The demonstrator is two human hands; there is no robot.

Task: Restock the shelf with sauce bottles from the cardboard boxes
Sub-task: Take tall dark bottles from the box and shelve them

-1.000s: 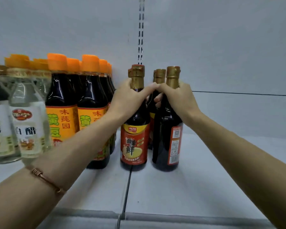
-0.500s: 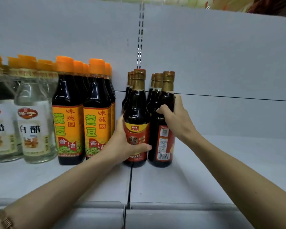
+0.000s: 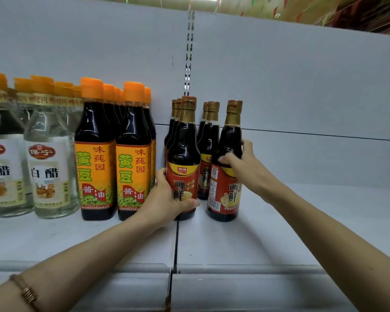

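Observation:
Two rows of dark sauce bottles with gold caps and red labels stand on the white shelf point(image 3: 279, 233). My left hand point(image 3: 167, 199) grips the lower body of the front left bottle point(image 3: 185, 154), thumb across its label. My right hand point(image 3: 245, 167) holds the shoulder of the front right bottle point(image 3: 229, 199), which stands a little apart to the right and leans slightly. Behind them, more of the same bottles point(image 3: 208, 140) are partly hidden. No cardboard box is in view.
To the left stand orange-capped soy sauce bottles point(image 3: 95, 172) with yellow labels, then clear white vinegar bottles point(image 3: 47, 176). The white back panel point(image 3: 302, 86) rises behind. Bare shelf surface stretches to the right of the gold-capped bottles.
Both hands slid down from the bottle necks to the bodies. The front right bottle has shifted rightward and turned, so its red label faces forward now.

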